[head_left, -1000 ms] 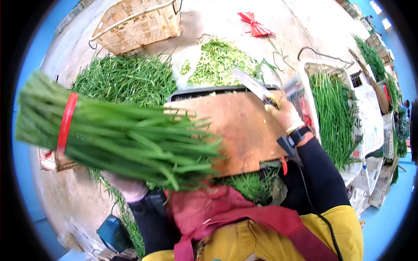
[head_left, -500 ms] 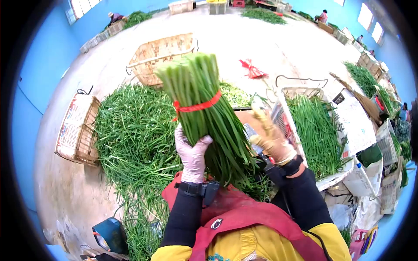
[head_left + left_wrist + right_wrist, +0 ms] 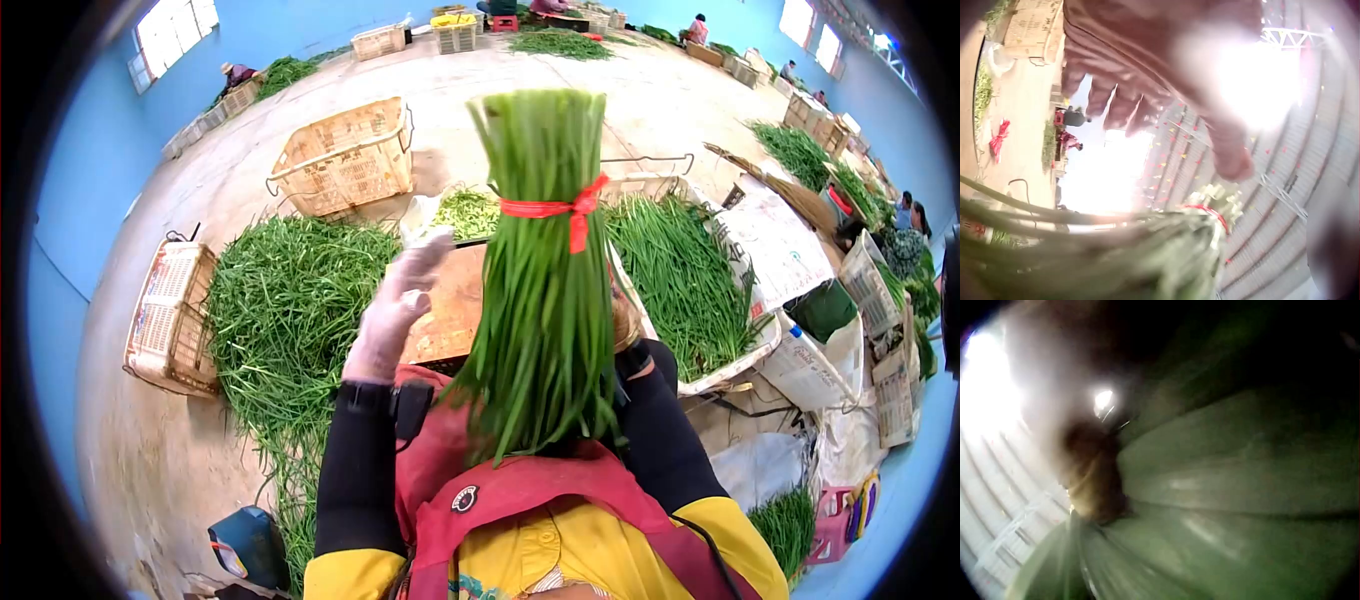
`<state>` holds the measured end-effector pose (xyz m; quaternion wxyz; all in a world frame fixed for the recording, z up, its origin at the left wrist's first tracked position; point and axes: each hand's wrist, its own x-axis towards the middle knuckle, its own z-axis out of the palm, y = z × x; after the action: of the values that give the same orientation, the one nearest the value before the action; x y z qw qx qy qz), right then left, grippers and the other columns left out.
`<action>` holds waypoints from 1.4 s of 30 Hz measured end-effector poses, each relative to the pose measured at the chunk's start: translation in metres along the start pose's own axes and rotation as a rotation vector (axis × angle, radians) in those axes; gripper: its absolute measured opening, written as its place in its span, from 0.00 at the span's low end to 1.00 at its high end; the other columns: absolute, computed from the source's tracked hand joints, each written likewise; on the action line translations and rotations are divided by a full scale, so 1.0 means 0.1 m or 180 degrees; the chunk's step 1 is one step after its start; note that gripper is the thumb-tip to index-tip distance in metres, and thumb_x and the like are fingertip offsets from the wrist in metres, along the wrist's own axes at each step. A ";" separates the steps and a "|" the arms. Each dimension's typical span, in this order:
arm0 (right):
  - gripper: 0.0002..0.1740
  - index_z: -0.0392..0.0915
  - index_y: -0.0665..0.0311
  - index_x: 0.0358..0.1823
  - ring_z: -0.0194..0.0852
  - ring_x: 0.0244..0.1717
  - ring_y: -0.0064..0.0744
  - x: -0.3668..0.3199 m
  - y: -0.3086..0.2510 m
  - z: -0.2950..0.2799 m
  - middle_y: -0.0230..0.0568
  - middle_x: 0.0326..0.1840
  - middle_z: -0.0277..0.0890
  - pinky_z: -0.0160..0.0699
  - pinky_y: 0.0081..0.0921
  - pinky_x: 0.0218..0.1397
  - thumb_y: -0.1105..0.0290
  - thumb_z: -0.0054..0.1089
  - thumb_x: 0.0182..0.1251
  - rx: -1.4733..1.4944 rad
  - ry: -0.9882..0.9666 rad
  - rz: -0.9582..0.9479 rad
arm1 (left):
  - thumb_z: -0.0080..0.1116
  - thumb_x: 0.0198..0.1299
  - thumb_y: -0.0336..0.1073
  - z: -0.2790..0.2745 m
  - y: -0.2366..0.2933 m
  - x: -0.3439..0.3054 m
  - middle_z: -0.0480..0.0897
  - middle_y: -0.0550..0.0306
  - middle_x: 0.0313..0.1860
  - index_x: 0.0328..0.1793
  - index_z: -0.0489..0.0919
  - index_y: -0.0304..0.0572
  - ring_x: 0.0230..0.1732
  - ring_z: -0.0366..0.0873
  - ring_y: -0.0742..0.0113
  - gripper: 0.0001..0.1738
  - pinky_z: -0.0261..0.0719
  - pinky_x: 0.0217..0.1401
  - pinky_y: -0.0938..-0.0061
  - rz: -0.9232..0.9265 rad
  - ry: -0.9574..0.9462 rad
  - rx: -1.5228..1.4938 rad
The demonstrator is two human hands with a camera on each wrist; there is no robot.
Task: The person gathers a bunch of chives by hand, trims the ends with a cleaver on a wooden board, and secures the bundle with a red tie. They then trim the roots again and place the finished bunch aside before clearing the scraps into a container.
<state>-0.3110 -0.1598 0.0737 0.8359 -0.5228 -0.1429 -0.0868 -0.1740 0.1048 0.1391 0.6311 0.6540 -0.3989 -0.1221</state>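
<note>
A thick bundle of garlic chives (image 3: 545, 290), tied with a red band (image 3: 550, 208), stands upright before my chest, cut ends up and leaves hanging over the apron. My right hand (image 3: 625, 318), in a tan glove, grips the bundle from its right side; most of that hand is hidden behind the leaves. In the right wrist view, the gloved fingers (image 3: 1094, 487) lie against the green leaves. My left hand (image 3: 393, 310), in a pale glove, is raised to the left of the bundle, apart from it, fingers extended. Behind the bundle lies a brown cutting board (image 3: 445, 305).
A heap of loose chives (image 3: 300, 310) spreads on the left, beside a white crate (image 3: 165, 315). Farther out stands an empty beige crate (image 3: 345, 165). On the right, a crate of chives (image 3: 680, 290) sits close to my right arm. Chopped trimmings (image 3: 468, 212) lie beyond the board.
The bundle swung from lying sideways on the left to upright, then moved right. My left hand let go of it and my right hand took it. The knife seen earlier is out of sight.
</note>
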 end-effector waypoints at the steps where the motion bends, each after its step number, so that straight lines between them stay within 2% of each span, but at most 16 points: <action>1: 0.33 0.65 0.65 0.68 0.75 0.50 0.24 -0.06 0.07 0.02 0.34 0.54 0.78 0.76 0.22 0.52 0.68 0.65 0.61 0.0077 -0.0018 0.0038 | 0.52 0.60 0.66 0.10 -0.13 0.06 0.66 0.50 0.74 0.74 0.63 0.40 0.71 0.65 0.61 0.46 0.63 0.71 0.64 0.0179 -0.0456 -0.0579; 2: 0.32 0.66 0.65 0.68 0.75 0.50 0.25 -0.13 0.15 0.02 0.35 0.55 0.78 0.76 0.23 0.52 0.68 0.64 0.62 0.0148 -0.0039 0.0068 | 0.46 0.69 0.45 0.24 -0.11 0.07 0.68 0.44 0.71 0.73 0.64 0.40 0.71 0.67 0.58 0.30 0.66 0.70 0.68 0.0265 -0.0523 -0.0833; 3: 0.31 0.66 0.65 0.67 0.75 0.50 0.25 -0.19 0.24 0.03 0.36 0.55 0.78 0.76 0.23 0.52 0.68 0.63 0.63 0.0223 -0.0044 0.0112 | 0.57 0.55 0.59 0.32 -0.06 0.05 0.61 0.50 0.76 0.78 0.58 0.41 0.78 0.52 0.60 0.48 0.46 0.79 0.69 -0.0207 -0.0884 -0.0422; 5: 0.29 0.67 0.65 0.67 0.75 0.51 0.25 -0.32 0.38 0.04 0.37 0.55 0.78 0.75 0.23 0.53 0.67 0.60 0.65 0.0301 -0.0068 0.0197 | 0.54 0.55 0.43 0.45 0.17 0.06 0.68 0.42 0.71 0.73 0.63 0.36 0.72 0.64 0.58 0.39 0.60 0.74 0.67 -0.0650 -0.1388 0.1098; 6: 0.28 0.68 0.65 0.66 0.75 0.51 0.25 -0.39 0.44 0.05 0.38 0.55 0.78 0.75 0.23 0.53 0.67 0.59 0.66 0.0303 -0.0080 0.0259 | 0.57 0.56 0.40 0.43 -0.27 -0.02 0.73 0.42 0.66 0.72 0.65 0.36 0.65 0.71 0.59 0.36 0.71 0.66 0.66 0.0029 -0.1724 0.1253; 8: 0.26 0.68 0.65 0.66 0.75 0.51 0.25 -0.44 0.43 0.07 0.40 0.55 0.78 0.75 0.24 0.54 0.66 0.57 0.68 -0.0056 -0.0200 0.0463 | 0.63 0.58 0.45 0.50 -0.79 -0.16 0.74 0.49 0.64 0.72 0.65 0.39 0.62 0.74 0.62 0.38 0.75 0.62 0.67 -0.0020 -0.1228 0.0609; 13: 0.23 0.73 0.68 0.62 0.77 0.51 0.27 -0.51 -0.59 0.05 0.45 0.48 0.81 0.75 0.26 0.55 0.62 0.55 0.70 -0.2743 -0.0915 0.1209 | 0.63 0.57 0.49 0.70 -0.76 -0.33 0.74 0.51 0.64 0.72 0.64 0.39 0.62 0.74 0.63 0.40 0.75 0.62 0.67 -0.0827 -0.0673 -0.1334; 15: 0.23 0.74 0.69 0.61 0.78 0.52 0.31 -0.48 -1.00 -0.17 0.46 0.46 0.82 0.74 0.28 0.59 0.62 0.56 0.69 -0.2281 -0.0138 0.1186 | 0.64 0.57 0.50 0.73 -0.73 -0.34 0.74 0.52 0.64 0.72 0.64 0.39 0.61 0.74 0.63 0.41 0.75 0.62 0.68 -0.0993 -0.0644 -0.1668; 19: 0.25 0.70 0.66 0.64 0.74 0.58 0.39 0.00 -1.55 0.25 0.46 0.55 0.77 0.70 0.32 0.65 0.71 0.56 0.65 -0.2665 0.0771 -0.0647 | 0.64 0.56 0.53 0.82 -0.68 -0.32 0.74 0.53 0.64 0.73 0.64 0.40 0.61 0.74 0.64 0.43 0.74 0.62 0.68 -0.1216 -0.0683 -0.2054; 22: 0.28 0.68 0.65 0.66 0.72 0.59 0.38 0.34 -1.70 0.56 0.47 0.57 0.75 0.67 0.32 0.67 0.71 0.56 0.64 -0.3325 0.0317 -0.0871 | 0.64 0.55 0.56 0.89 -0.64 -0.31 0.74 0.55 0.64 0.73 0.64 0.40 0.61 0.74 0.65 0.44 0.74 0.62 0.68 -0.1335 -0.0738 -0.2236; 25: 0.21 0.75 0.67 0.58 0.76 0.50 0.29 0.57 -1.64 0.52 0.42 0.48 0.78 0.75 0.27 0.56 0.70 0.60 0.63 -0.2761 0.0051 -0.0065 | 0.64 0.55 0.58 0.90 -0.58 -0.30 0.74 0.56 0.64 0.73 0.63 0.40 0.61 0.74 0.66 0.45 0.74 0.62 0.68 -0.1481 -0.0858 -0.2372; 29: 0.10 0.80 0.67 0.45 0.77 0.38 0.25 0.69 -1.54 0.29 0.36 0.36 0.80 0.78 0.24 0.44 0.72 0.60 0.64 -0.2444 0.0150 -0.0261 | 0.64 0.54 0.61 0.94 -0.50 -0.25 0.74 0.57 0.64 0.73 0.63 0.40 0.60 0.74 0.67 0.47 0.74 0.63 0.68 -0.1613 -0.1068 -0.2471; 32: 0.07 0.81 0.67 0.37 0.75 0.29 0.23 0.82 -1.54 0.06 0.34 0.27 0.81 0.77 0.25 0.31 0.71 0.59 0.68 -0.3841 0.1436 -0.1109 | 0.65 0.54 0.63 1.01 -0.45 -0.20 0.74 0.59 0.64 0.73 0.63 0.41 0.60 0.74 0.67 0.49 0.74 0.63 0.68 -0.1688 -0.1187 -0.2510; 35: 0.11 0.81 0.66 0.47 0.78 0.38 0.26 0.73 -1.76 0.13 0.38 0.38 0.83 0.80 0.24 0.44 0.68 0.62 0.67 -0.2270 0.0606 -0.1181 | 0.64 0.52 0.66 1.09 -0.33 -0.12 0.73 0.58 0.64 0.74 0.62 0.39 0.61 0.73 0.68 0.51 0.74 0.63 0.69 -0.1596 -0.1499 -0.2572; 38: 0.18 0.80 0.61 0.56 0.73 0.52 0.31 0.60 -1.88 0.53 0.45 0.56 0.76 0.72 0.29 0.61 0.72 0.65 0.63 -0.3470 -0.0646 -0.1057 | 0.65 0.50 0.67 1.13 -0.28 -0.10 0.73 0.57 0.64 0.73 0.62 0.38 0.61 0.72 0.68 0.53 0.73 0.63 0.69 -0.1684 -0.1591 -0.2535; 42: 0.11 0.83 0.65 0.45 0.77 0.37 0.28 0.74 -1.72 0.28 0.39 0.35 0.81 0.78 0.23 0.43 0.81 0.58 0.63 -0.3369 -0.0125 -0.1101 | 0.65 0.50 0.68 1.24 -0.22 -0.12 0.73 0.57 0.64 0.73 0.62 0.38 0.60 0.72 0.68 0.53 0.73 0.63 0.70 -0.1668 -0.1356 -0.2304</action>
<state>-0.2958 -0.2101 0.2558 0.4299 -0.8418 -0.1791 -0.2729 -0.2562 0.0198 0.0933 0.6702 0.4317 -0.2731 -0.5383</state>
